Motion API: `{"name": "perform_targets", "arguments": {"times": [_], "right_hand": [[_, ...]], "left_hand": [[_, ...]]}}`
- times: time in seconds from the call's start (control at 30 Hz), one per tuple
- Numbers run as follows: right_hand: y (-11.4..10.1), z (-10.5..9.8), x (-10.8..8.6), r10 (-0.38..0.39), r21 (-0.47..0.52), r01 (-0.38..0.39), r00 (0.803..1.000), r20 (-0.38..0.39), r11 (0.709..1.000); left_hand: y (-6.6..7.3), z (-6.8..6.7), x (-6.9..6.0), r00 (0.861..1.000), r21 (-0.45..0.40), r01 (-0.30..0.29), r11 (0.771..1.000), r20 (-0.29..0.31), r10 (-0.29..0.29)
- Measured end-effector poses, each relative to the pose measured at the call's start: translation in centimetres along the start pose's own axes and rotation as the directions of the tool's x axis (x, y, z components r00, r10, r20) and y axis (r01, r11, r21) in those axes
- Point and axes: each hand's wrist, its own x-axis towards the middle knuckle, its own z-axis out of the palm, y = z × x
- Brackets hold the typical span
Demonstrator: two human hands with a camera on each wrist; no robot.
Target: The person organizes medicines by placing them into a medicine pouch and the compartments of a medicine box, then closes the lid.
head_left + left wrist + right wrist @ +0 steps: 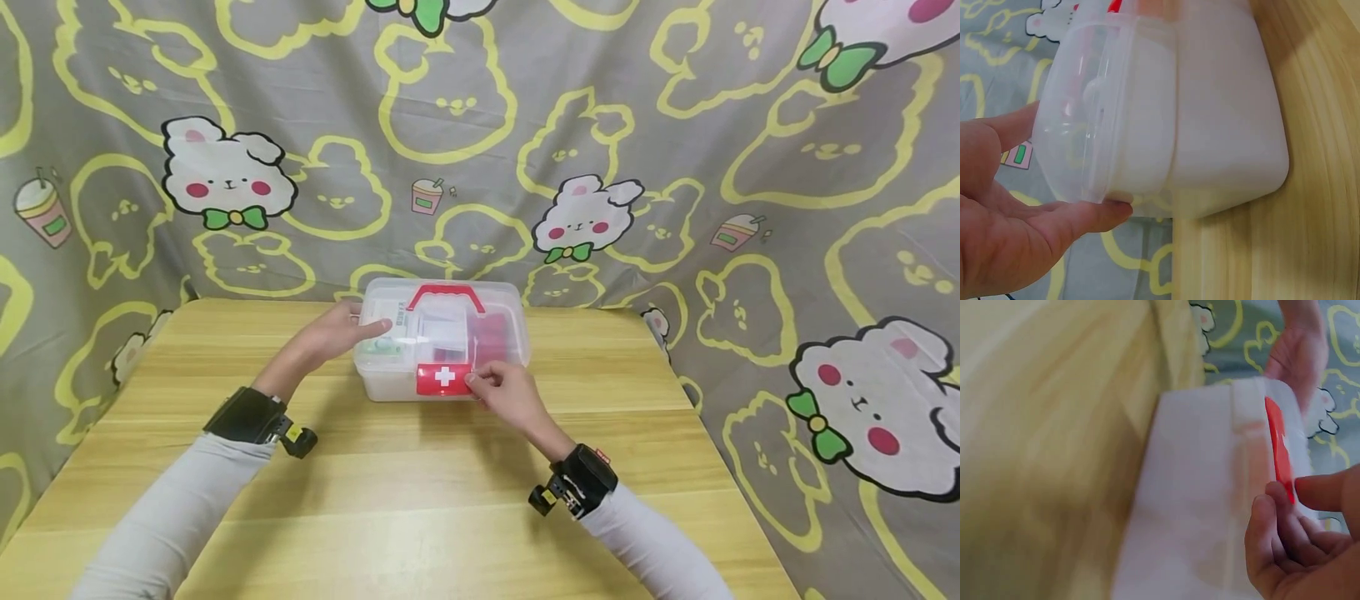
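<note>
A clear-lidded first-aid box (390, 388) stands on the table, with white and dark red contents showing dimly through the lid. My left hand (326, 335) holds the left end of the lid, its thumb lying on top. In the left wrist view, the left hand's thumb and a finger (1016, 128) span the lid's end. At the front, my right hand (513, 398) pinches the right end of the red latch (427, 380) marked with a white cross. The right wrist view shows the latch (1279, 440) between thumb and fingertips, tilted out from the white wall.
A red carrying handle (447, 290) lies on the lid. The wood-grain table (420, 500) reaches toward me and to both sides. Behind it and at the sides hangs a grey cartoon-patterned curtain (480, 183).
</note>
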Motion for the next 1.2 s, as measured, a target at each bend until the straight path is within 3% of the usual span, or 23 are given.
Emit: {"name": "perform_targets", "arguments": {"times": [0.1,0.2,0.27,0.33,0.4,0.5,0.57,0.8,0.9,0.97,1.07,1.13,1.2], "right_hand": [[-0.2,-1.4,0.6,-0.06,-0.073,0.055,0.995,-0.075,0.996],[-0.2,-2.9,1.7,-0.117,-0.143,0.086,0.967,-0.225,0.986],[-0.1,-3.9,2.4,-0.115,-0.2,0.059,0.953,-0.279,0.978],[0.2,-4.6,3.0,-0.059,-0.23,-0.003,0.964,-0.26,0.973],[0.6,-5.0,3.3,0.028,-0.242,-0.072,0.983,-0.182,0.968],[1.1,-5.1,3.5,0.111,-0.208,-0.124,0.991,-0.075,0.97],[1.5,-4.9,3.5,0.108,-0.181,-0.116,0.993,-0.053,0.977],[2.0,-5.0,3.4,0.061,-0.145,-0.077,0.992,-0.11,0.986],[2.2,-5.0,3.1,0.051,-0.162,-0.071,0.991,-0.125,0.984],[2.2,-4.9,2.9,-0.006,-0.209,-0.031,0.985,-0.174,0.977],[2.0,-4.2,2.9,-0.197,-0.365,0.097,0.949,-0.247,0.926],[1.6,-3.5,3.0,-0.343,-0.476,0.189,0.903,-0.26,0.859],[1.0,-2.7,2.9,-0.44,-0.554,0.255,0.869,-0.228,0.792]], "left_hand": [[-0.2,0.0,0.0,1.0,-0.012,-0.019,1.0,-0.01,0.019],[-0.2,-0.1,0.0,1.0,-0.012,-0.015,1.0,-0.016,0.015],[-0.2,-0.2,0.0,1.0,-0.013,-0.01,1.0,-0.017,0.01],[-0.2,-0.2,-0.1,1.0,-0.011,-0.002,1.0,-0.016,0.002],[-0.2,-0.3,-0.1,1.0,-0.009,0.003,1.0,-0.014,-0.003],[-0.2,-0.3,-0.1,1.0,-0.015,-0.004,1.0,-0.017,0.003],[-0.3,-0.3,-0.1,1.0,-0.02,-0.014,1.0,-0.025,0.013],[-0.4,0.2,0.0,0.999,-0.014,-0.009,1.0,-0.047,0.009],[-0.5,0.5,0.1,0.999,-0.007,0.008,1.0,-0.051,-0.008],[-0.5,0.7,0.2,0.999,-0.001,0.02,1.0,-0.049,-0.02],[-0.4,0.8,0.3,0.998,0.009,0.026,1.0,-0.049,-0.025],[-0.4,0.7,0.3,0.998,0.014,0.025,1.0,-0.061,-0.024],[-0.4,0.6,0.3,0.997,0.013,0.023,1.0,-0.069,-0.022]]}}
